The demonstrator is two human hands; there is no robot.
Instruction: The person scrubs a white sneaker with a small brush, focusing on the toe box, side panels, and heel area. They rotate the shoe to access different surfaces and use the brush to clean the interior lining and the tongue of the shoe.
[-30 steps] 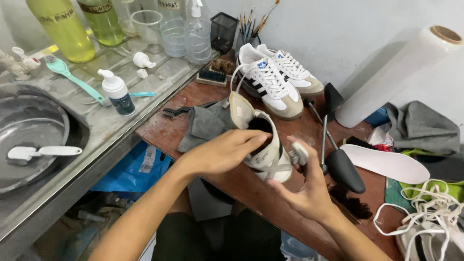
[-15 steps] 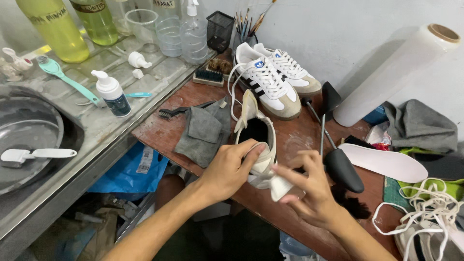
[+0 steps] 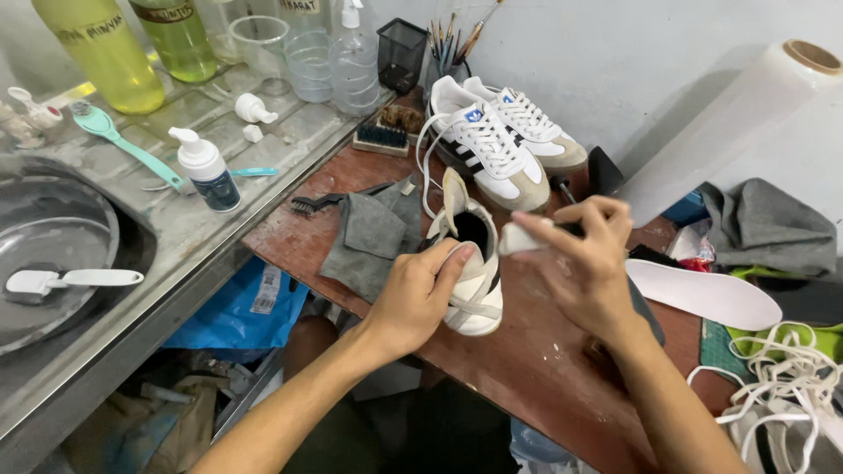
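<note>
A pair of white sneakers (image 3: 500,145) stands behind a grey cloth (image 3: 373,233), with a white insole (image 3: 702,294) lying well right.

Sneaker (image 3: 470,272), held at centre: showing white with a black lining and pale grey stripes. Pair of sneakers (image 3: 505,145) at 12 o'clock: showing white with black side stripes, tan toes and blue tongue tags. Cloth (image 3: 369,233) at 10 o'clock: lying grey. Table (image 3: 536,369): wearing reddish brown, scuffed pale. Insole (image 3: 702,294) at 3 o'clock: showing plain white. Bottles (image 3: 140,48) at 11 o'clock: glowing yellow-green. Long-handled brush (image 3: 123,140) at 10 o'clock: showing teal. Laces (image 3: 781,377) at 4 o'clock: lying white.
</note>
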